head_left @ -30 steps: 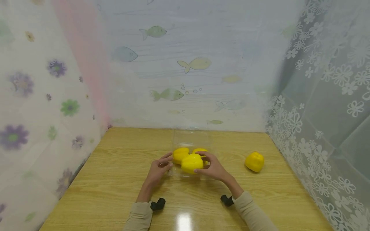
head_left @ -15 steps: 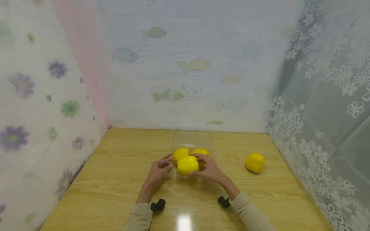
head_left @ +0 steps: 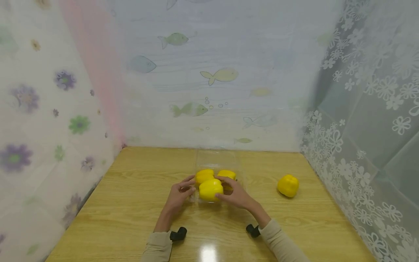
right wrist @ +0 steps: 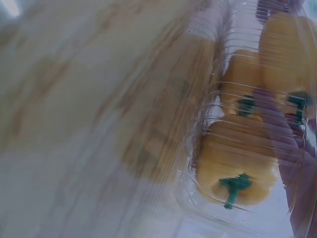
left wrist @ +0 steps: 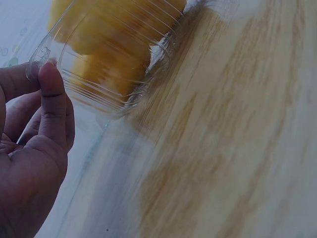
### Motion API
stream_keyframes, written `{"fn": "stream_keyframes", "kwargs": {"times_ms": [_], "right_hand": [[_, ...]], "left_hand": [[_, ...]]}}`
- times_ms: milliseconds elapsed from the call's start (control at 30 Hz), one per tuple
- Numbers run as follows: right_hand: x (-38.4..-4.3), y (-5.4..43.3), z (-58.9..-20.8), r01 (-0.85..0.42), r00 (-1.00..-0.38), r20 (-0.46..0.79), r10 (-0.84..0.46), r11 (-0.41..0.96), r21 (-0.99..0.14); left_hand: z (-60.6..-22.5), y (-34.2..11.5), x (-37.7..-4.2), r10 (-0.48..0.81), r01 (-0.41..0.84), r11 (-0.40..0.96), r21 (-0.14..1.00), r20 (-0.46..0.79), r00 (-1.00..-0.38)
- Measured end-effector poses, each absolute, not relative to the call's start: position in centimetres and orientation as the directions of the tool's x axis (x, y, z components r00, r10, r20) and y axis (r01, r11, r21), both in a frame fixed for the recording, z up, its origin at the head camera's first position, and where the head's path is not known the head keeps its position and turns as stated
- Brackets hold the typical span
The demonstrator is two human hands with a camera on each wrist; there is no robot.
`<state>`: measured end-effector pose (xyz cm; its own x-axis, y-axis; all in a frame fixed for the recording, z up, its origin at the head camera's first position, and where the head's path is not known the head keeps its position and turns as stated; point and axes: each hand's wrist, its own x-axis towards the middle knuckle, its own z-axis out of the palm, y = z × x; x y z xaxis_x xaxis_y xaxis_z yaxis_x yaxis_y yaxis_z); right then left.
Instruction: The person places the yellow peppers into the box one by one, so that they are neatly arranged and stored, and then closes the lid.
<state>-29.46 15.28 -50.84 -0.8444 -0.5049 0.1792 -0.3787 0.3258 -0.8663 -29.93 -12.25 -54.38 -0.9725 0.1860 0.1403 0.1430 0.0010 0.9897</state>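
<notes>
A clear plastic clamshell box (head_left: 216, 158) lies with its lid laid back on the table. My left hand (head_left: 176, 195) pinches the box's rim (left wrist: 45, 52) between thumb and finger at its left side. Two yellow bell peppers, one at the left (head_left: 203, 176) and one at the right (head_left: 226, 174), lie in the rear of the box. My right hand (head_left: 238, 195) holds a third yellow bell pepper (head_left: 210, 190) at the front left of the box, thumb and fingers spread around its right side. Through the plastic wall, the right wrist view shows green stems (right wrist: 235, 185) on the peppers.
Another yellow bell pepper (head_left: 288, 186) lies alone on the wooden table (head_left: 131, 203) to the right. Patterned curtains stand on three sides, with fish on the back one (head_left: 219, 74). Black wrist mounts (head_left: 178, 234) sit on both forearms.
My right hand has shifted the front pepper left and slightly down in the box, revealing more of the rear right pepper. The left hand keeps its place at the rim.
</notes>
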Motion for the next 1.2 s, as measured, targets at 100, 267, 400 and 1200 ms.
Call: {"fn": "stream_keyframes", "kwargs": {"times_ms": [100, 267, 400, 1200], "right_hand": [[-29.58, 15.27, -50.93, -0.387, -0.84, 0.183, -0.511, 0.326, -0.862], [-29.6, 15.2, -50.96, -0.4, -0.832, 0.191, -0.521, 0.324, -0.858], [-29.63, 15.14, -51.03, -0.413, -0.827, 0.197, -0.526, 0.332, -0.848], [-30.49, 15.57, -50.78, -0.429, -0.785, 0.148, -0.601, 0.355, -0.83]], "left_hand": [[-54.37, -12.26, -29.97, 0.19, 0.133, -0.009, 0.991, 0.133, -0.973], [-54.4, -12.32, -29.95, 0.204, 0.134, -0.03, 0.991, 0.137, -0.969], [-54.37, -12.33, -29.88, 0.198, 0.13, -0.018, 0.991, 0.131, -0.971], [-54.49, -12.39, -30.02, 0.206, 0.176, -0.019, 0.984, 0.177, -0.962]]}}
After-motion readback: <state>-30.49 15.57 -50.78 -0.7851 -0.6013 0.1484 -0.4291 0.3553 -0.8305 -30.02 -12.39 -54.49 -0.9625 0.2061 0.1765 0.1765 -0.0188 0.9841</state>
